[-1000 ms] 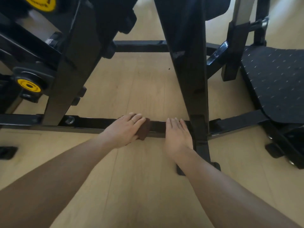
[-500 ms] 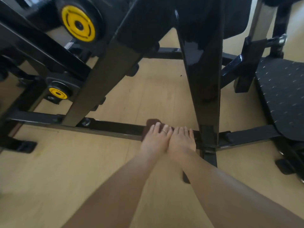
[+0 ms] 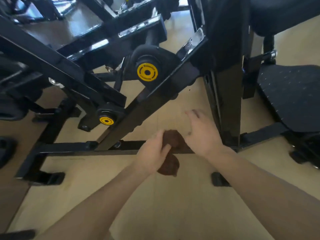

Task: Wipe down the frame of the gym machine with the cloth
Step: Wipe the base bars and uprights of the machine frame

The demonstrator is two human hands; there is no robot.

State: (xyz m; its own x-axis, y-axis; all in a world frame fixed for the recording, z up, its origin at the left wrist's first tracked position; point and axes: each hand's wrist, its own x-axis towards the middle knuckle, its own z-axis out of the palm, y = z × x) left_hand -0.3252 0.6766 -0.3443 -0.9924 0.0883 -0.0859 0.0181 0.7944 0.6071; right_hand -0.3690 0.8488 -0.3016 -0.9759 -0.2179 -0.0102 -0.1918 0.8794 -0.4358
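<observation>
We are gripping the brown cloth (image 3: 170,149) in our left hand (image 3: 152,155), fingers curled round its middle, so that one bunch is standing above the fist and another is hanging below it. The grip is sitting directly over the low horizontal bar (image 3: 69,148) of the black machine frame; whether the cloth is touching that bar we cannot tell. Our right hand (image 3: 202,134) is hovering just to the right of the grip, fingers spread and relaxed, holding nothing, its fingertips blurred. Immediately right of that hand the upright post (image 3: 226,94) is rising from the bar. Up and to the left of the grip a sloping brace (image 3: 136,116) is meeting the bar, with two yellow pivot caps (image 3: 147,72) beyond it. Well to the right of the grip we are noting a studded black footplate (image 3: 292,96). Below the grip the pale wooden floor (image 3: 155,201) is showing between our forearms
</observation>
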